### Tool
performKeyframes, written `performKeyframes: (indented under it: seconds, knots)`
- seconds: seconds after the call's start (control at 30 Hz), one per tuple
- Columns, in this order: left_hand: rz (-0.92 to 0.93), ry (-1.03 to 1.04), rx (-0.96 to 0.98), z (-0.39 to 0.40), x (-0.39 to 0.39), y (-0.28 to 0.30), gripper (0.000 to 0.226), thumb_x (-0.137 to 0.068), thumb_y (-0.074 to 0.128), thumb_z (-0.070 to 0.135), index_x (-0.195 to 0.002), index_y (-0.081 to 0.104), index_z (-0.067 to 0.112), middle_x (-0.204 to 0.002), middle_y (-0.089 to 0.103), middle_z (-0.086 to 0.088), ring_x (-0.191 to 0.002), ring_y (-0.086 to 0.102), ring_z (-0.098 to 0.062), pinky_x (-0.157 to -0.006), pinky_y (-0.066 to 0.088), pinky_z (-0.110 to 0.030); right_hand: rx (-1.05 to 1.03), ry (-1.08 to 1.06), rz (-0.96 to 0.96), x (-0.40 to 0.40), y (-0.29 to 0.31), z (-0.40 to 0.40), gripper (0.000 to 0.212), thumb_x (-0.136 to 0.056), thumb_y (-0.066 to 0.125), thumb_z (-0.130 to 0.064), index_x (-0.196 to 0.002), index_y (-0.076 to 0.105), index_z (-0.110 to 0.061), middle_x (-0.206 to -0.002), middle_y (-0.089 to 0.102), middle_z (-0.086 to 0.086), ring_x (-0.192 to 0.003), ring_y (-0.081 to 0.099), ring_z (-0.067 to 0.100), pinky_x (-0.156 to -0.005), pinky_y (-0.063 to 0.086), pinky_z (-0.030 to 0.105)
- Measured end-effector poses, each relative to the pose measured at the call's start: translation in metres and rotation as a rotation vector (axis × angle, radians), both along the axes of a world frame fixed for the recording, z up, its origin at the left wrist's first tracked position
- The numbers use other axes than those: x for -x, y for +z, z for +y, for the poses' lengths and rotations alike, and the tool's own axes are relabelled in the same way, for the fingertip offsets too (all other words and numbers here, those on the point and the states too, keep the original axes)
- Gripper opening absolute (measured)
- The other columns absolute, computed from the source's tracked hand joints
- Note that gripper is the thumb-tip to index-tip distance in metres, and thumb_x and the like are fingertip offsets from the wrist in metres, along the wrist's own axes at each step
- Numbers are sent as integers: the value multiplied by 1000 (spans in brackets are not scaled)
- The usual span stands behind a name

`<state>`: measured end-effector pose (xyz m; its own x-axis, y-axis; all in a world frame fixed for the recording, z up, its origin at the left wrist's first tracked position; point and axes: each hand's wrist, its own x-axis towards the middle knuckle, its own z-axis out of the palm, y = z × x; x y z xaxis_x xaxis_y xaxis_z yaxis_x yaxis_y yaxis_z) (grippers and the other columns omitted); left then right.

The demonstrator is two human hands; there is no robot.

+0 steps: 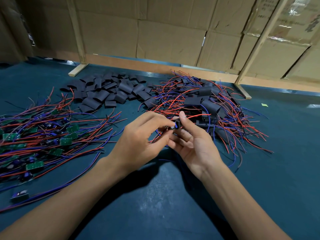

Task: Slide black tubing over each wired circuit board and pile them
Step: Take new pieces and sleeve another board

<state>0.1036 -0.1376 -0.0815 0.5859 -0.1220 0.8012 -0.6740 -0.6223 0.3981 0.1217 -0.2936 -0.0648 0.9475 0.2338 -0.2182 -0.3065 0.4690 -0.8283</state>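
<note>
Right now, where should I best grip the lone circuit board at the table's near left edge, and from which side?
Probably pinch the lone circuit board from above by its two long edges. It lies flat and apart from the pile, and its wires trail off to the right, so come from the left.

Both hands are up over the middle of the dark blue desk (173, 196), meeting fingertip to fingertip. The left hand (138, 141) pinches a small circuit board (174, 127) with a blue part on it, and the right hand (194, 142), palm up, pinches a piece of black tubing (178, 122) right against it, thumb raised. Red and blue wires trail down from the board between the hands. On the left lies a spread of bare green boards (34, 139) with long wires. Far centre, a heap of loose black tubing sleeves (110, 90). On the right, a tangled pile of sleeved boards (207, 103). Cardboard boxes (173, 32) wall off the far side.
</note>
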Motion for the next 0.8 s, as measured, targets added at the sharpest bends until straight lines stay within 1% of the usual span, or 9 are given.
performKeyframes:
  seconds: [0.1,0.27,0.4,0.47,0.57,0.63,0.7,0.73,0.8]
  knots:
    - [4,3,22,0,0,-2,16,-87,76,5,-103,73,5,-98,70,-2,-87,64,-11,-83,40,-12,52,6,-48,-1,-2,-2,25,-79,79,-39,-90,78,-17,-99,74,19,-67,69,18,-66,60,32]
    - [-20,6,75,-1,-2,-2,15,-86,79,5,-101,75,3,-97,69,-4,-90,64,-8,-84,46,-17,123,-10,-173,0,-5,-1,40,-77,81,-41,-102,74,-10,-92,72,15,-77,69,23,-67,59,33]
    - [97,0,181,-3,2,1,16,-82,82,8,-94,71,8,-89,67,2,-84,64,-8,-71,49,-21,122,-24,-217,1,-5,1,27,-81,80,-32,-96,75,-10,-89,72,12,-72,68,21,-65,59,32]
    - [213,-8,243,-4,4,2,19,-80,84,9,-87,67,15,-82,65,9,-76,61,-7,-64,47,-22,154,-31,-270,2,-4,2,23,-86,76,-25,-102,76,-9,-91,72,12,-74,66,22,-63,59,31]
    - [448,-104,442,-6,2,5,33,-78,82,-1,-79,60,24,-72,60,16,-60,51,0,-56,39,-18,292,-86,-469,9,2,5,23,-91,72,-13,-113,75,-17,-87,71,7,-74,63,17,-61,58,29]
    - [495,-233,559,-5,1,8,32,-77,78,-4,-83,58,21,-73,60,15,-64,51,-2,-60,43,-24,459,-128,-620,13,8,8,27,-95,68,-8,-116,72,-24,-84,69,7,-75,58,14,-63,61,34]
    - [510,-351,657,-4,2,12,24,-80,73,3,-95,60,16,-79,64,11,-71,57,-5,-67,48,-22,516,-156,-729,12,21,7,30,-97,64,-5,-125,68,-16,-92,74,14,-75,59,14,-72,63,40]
    - [518,-356,691,-3,1,13,24,-81,71,5,-101,60,14,-82,65,8,-72,58,-5,-69,48,-19,529,-174,-809,8,30,3,33,-98,61,-4,-131,64,-9,-96,74,14,-75,62,14,-76,62,36]
    - [491,-221,667,2,-1,15,23,-85,69,11,-107,62,16,-87,65,4,-72,60,-5,-70,46,-19,642,-231,-1060,-5,55,-15,39,-102,54,-3,-140,52,-2,-100,72,8,-80,68,14,-82,57,24]
